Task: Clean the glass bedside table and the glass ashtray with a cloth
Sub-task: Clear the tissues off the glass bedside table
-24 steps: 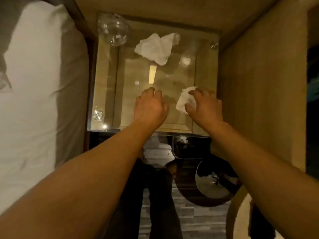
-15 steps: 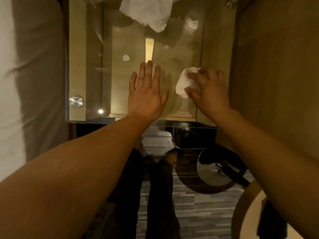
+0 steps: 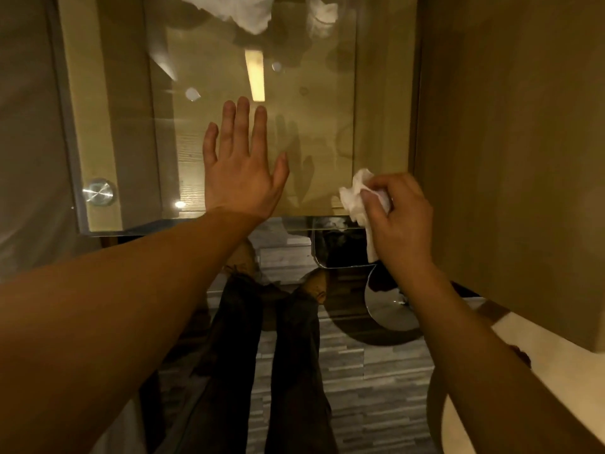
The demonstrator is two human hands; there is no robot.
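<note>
The glass bedside table (image 3: pixel 314 132) fills the upper middle of the head view, with wood showing under the glass. My left hand (image 3: pixel 239 168) lies flat on the glass near the front edge, fingers spread. My right hand (image 3: pixel 397 217) grips a small crumpled white cloth (image 3: pixel 355 198) at the table's front right corner, right at the edge. A second, larger crumpled white cloth (image 3: pixel 242 9) lies at the far side, cut off by the top of the frame. The glass ashtray is out of view.
A bed (image 3: pixel 29 126) runs along the left of the table. A beige wall or cabinet panel (image 3: pixel 510 142) rises close on the right. A round metal stud (image 3: pixel 98 191) holds the glass at the front left. Below are my legs and a striped grey floor (image 3: pixel 353 371).
My right hand has drawn the small cloth back from mid-table to the front right corner. My left hand stays flat on the glass. The view has tilted down, and the ashtray has left the frame.
</note>
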